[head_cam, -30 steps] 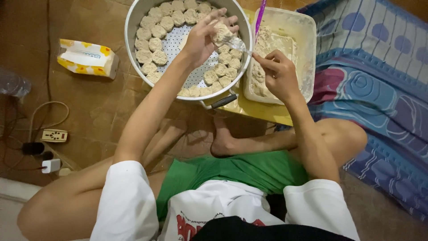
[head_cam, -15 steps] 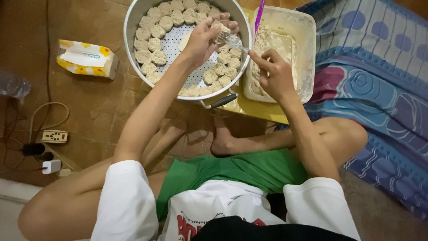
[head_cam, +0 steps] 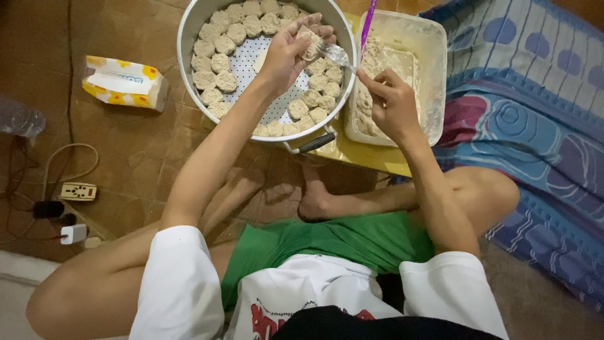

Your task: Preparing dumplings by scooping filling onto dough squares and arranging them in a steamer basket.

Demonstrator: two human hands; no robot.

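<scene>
Since the earlier frame, both hands have stayed almost in place above the steamer pan (head_cam: pixel 189 25), only the camera view has shifted slightly. Left hand (head_cam: pixel 289 53) grasps a dumpling (head_cam: pixel 309 43) over the pan's right edge. Right hand (head_cam: pixel 393 104) grips a fork (head_cam: pixel 336 55) touching it. Dumplings fill the rim; the perforated middle is free. A filling tub (head_cam: pixel 434 75) stands just beside.

One head-worn camera looks steeply down, close over the seated person's lap and floor (head_cam: pixel 126 157).
</scene>
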